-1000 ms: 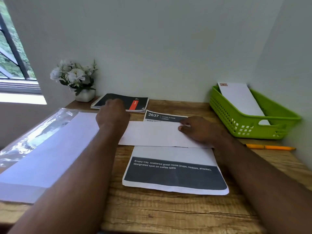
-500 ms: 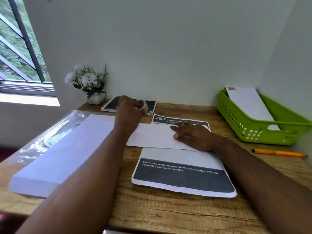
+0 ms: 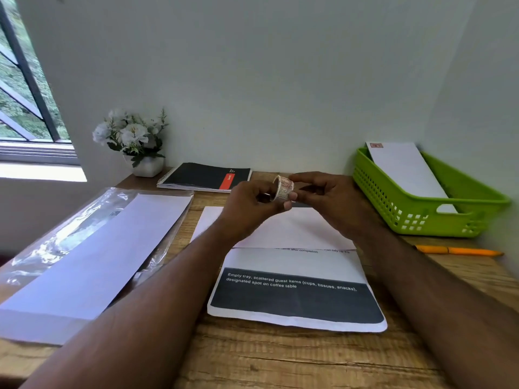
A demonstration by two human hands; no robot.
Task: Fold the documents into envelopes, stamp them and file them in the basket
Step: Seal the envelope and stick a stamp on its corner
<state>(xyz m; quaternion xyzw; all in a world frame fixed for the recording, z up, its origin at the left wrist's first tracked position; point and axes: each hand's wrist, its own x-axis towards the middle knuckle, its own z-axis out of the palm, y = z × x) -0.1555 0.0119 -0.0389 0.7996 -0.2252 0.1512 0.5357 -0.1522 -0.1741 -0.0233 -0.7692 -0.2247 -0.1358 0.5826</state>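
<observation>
Both hands meet above the middle of the desk (image 3: 280,360). The left hand (image 3: 252,204) has its fingers curled round a small roll of stamps (image 3: 283,188), and the right hand (image 3: 328,197) pinches at the roll's outer edge with thumb and fingertips — whether a stamp is coming loose there is too small to make out. The print on the roll is reddish but unreadable.

Under the hands lies a white envelope (image 3: 297,231), its middle hidden by the wrists. It rests across a printed document (image 3: 295,293), covering that sheet's upper part; only a line of text and a dark band show below it. Just left lies a stack of envelopes (image 3: 92,256) in a clear plastic wrapper, its near end cut off by the left forearm.

At the right stands a green basket (image 3: 421,217), with one stamped envelope (image 3: 404,169) leaning inside it. An orange pen (image 3: 457,251) lies in front of the basket. At the back are a black spiral notebook (image 3: 205,176) and a small pot of white flowers (image 3: 134,141).

The desk is wood-grained and fits into a corner of plain pale walls — a window (image 3: 25,94) at the left is cut off by the frame.
</observation>
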